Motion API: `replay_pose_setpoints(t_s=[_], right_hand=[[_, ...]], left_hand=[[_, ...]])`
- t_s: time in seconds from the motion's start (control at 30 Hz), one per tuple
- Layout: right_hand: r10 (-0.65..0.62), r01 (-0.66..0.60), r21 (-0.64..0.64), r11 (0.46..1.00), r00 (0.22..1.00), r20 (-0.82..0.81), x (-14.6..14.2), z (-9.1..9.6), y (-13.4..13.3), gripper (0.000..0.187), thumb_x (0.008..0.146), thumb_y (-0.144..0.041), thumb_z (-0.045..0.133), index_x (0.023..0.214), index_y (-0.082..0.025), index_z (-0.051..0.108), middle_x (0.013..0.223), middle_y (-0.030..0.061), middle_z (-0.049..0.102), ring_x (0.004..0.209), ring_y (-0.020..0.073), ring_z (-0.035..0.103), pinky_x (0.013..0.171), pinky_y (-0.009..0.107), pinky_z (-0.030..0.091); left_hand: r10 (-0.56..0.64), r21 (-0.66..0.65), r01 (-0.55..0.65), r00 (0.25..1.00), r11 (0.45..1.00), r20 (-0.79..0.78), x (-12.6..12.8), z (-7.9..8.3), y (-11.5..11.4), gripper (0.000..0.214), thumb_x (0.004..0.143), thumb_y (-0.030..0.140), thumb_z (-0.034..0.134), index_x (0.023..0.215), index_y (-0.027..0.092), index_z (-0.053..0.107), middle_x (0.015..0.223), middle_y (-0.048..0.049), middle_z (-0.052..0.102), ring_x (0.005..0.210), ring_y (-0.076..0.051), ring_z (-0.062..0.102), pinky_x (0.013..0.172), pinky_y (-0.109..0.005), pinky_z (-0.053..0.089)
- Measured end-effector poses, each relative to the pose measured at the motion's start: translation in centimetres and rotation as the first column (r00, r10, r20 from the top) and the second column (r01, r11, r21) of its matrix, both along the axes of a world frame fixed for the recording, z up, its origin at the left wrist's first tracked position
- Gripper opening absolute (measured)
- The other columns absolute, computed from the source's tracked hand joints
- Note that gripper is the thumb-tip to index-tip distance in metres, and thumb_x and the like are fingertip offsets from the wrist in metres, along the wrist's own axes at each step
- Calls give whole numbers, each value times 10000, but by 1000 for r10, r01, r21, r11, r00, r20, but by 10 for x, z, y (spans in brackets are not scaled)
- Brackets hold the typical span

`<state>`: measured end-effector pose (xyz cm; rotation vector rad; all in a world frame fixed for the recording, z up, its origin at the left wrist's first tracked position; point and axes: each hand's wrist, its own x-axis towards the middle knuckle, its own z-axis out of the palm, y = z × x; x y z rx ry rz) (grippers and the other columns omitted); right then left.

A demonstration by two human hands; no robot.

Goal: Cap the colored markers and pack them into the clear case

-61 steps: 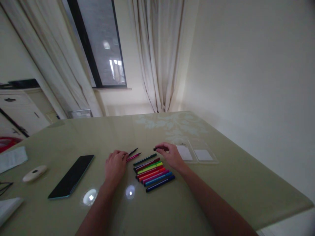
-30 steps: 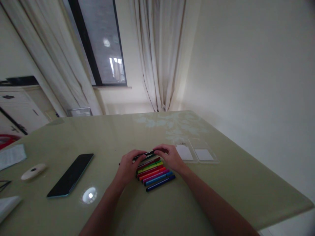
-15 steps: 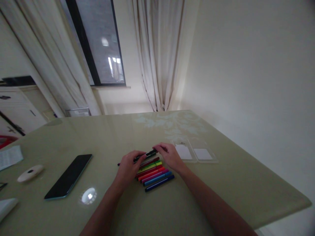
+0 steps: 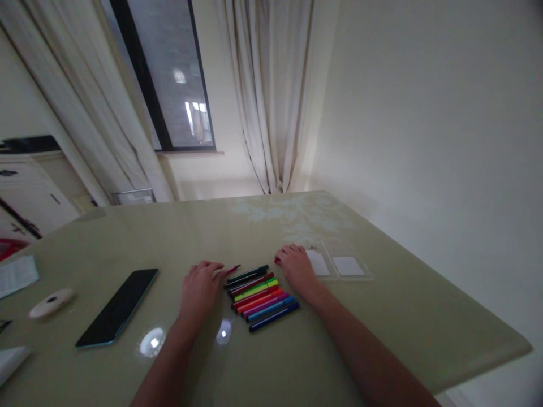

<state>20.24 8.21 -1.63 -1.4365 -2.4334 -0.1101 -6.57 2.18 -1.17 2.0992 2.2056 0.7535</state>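
My left hand (image 4: 200, 287) is closed around a pinkish-red marker (image 4: 232, 270), whose dark tip points right, just left of the row. My right hand (image 4: 294, 267) has its fingers curled down near the clear case; a small red thing (image 4: 277, 260) shows at its fingertips, mostly hidden. Between the hands, several markers lie side by side, slanting up to the right: black markers (image 4: 246, 276) at the far end, then dark red, a yellow-green marker (image 4: 256, 290), red, orange, purple, blue, and a navy marker (image 4: 274, 317) nearest me.
Beyond my right hand lies an open clear plastic case (image 4: 350, 266) with white cards. To the left are a black phone (image 4: 119, 308), a white oval object (image 4: 51, 303) and a paper sheet (image 4: 19, 276). The table (image 4: 263, 367) ends near the wall.
Both hands have moved apart from the black markers, which now lie in the row. My left hand has shifted left and holds a pinkish-red marker; a small red thing shows at my right fingertips.
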Motion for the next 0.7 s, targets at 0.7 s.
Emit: replay_pose_setpoints(t_s=[0.7], right_hand=[[228, -353, -37, 935, 675, -702, -18, 23, -24, 112, 972, -241, 609, 998, -199, 710, 971, 54, 713, 942, 193, 644, 874, 316, 483]], left_hand=[[-307, 71, 310, 837, 948, 453, 35, 16, -6, 244, 937, 392, 521, 954, 239, 711, 968, -37, 754, 909, -224, 689, 840, -349, 525]])
